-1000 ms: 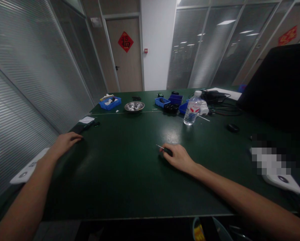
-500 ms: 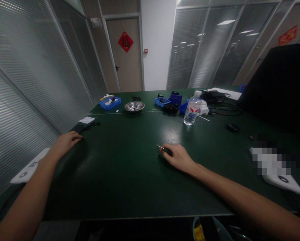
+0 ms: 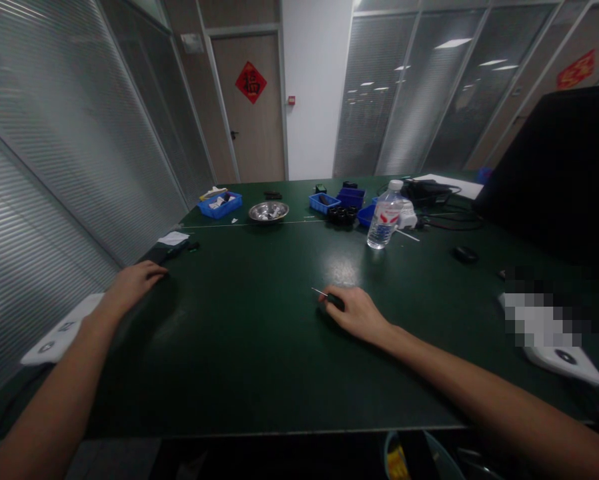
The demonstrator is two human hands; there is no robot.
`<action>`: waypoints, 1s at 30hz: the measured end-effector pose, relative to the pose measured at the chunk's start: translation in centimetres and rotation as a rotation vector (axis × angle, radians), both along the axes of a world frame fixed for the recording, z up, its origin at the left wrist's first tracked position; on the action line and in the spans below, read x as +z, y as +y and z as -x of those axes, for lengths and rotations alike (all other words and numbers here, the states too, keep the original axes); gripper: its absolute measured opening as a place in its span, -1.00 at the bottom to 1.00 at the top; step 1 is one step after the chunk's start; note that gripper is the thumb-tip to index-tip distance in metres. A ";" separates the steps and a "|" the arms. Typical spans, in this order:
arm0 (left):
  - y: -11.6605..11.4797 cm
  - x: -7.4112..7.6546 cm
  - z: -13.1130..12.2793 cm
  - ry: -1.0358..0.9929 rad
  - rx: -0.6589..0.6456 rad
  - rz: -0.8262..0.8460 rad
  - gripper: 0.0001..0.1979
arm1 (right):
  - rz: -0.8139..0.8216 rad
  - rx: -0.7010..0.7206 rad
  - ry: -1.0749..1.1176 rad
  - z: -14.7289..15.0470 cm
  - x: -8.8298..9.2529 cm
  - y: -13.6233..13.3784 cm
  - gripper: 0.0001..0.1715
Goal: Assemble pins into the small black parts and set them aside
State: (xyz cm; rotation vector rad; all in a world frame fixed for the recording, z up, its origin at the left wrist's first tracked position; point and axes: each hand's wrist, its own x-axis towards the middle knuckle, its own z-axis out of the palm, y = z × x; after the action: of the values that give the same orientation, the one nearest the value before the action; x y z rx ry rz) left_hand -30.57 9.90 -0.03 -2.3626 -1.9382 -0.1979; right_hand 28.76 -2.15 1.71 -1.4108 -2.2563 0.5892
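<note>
My right hand (image 3: 355, 313) rests on the dark green table, fingers closed round the dark handle of a small screwdriver (image 3: 335, 301). Its thin metal shaft points left and slightly away from me. My left hand (image 3: 135, 283) is near the table's left edge, with its fingers stretched to the right and nothing visible in them. Just beyond that hand lie a dark strip-like item (image 3: 172, 252), a small black piece (image 3: 193, 247) and a white paper (image 3: 173, 238).
A metal bowl (image 3: 269, 212) with small bits and a blue basket (image 3: 220, 205) stand at the back left. A water bottle (image 3: 383, 217), small blue bins (image 3: 350, 197) and black round parts (image 3: 342, 215) stand right of centre. A mouse (image 3: 465, 254) and monitor (image 3: 554, 180) are at right.
My left hand has shifted very slightly to the right. My right hand and the screwdriver have stayed in place.
</note>
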 end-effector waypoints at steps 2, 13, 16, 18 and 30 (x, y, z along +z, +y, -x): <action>0.2 0.0 0.2 -0.011 -0.001 0.012 -0.53 | -0.011 -0.002 -0.001 0.1 0.1 0.0 -0.71; 0.2 -0.8 0.8 0.003 0.022 -0.011 -0.54 | -0.020 -0.016 -0.023 0.2 -0.1 0.1 -0.72; 0.3 -0.7 0.8 0.002 0.004 -0.007 -0.54 | -0.026 -0.015 -0.021 0.2 -0.2 0.2 -0.72; 0.3 -0.6 0.8 -0.002 -0.010 -0.005 -0.54 | -0.026 -0.015 -0.020 0.2 -0.2 0.2 -0.72; 0.3 -0.5 0.6 0.002 0.048 -0.012 -0.57 | -0.014 -0.008 -0.014 0.1 -0.1 0.2 -0.73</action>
State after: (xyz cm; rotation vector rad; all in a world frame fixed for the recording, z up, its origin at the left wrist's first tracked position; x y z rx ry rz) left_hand -31.13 10.23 -0.52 -2.3059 -1.9850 -0.2034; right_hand 28.66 -1.99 1.59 -1.4204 -2.2610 0.5613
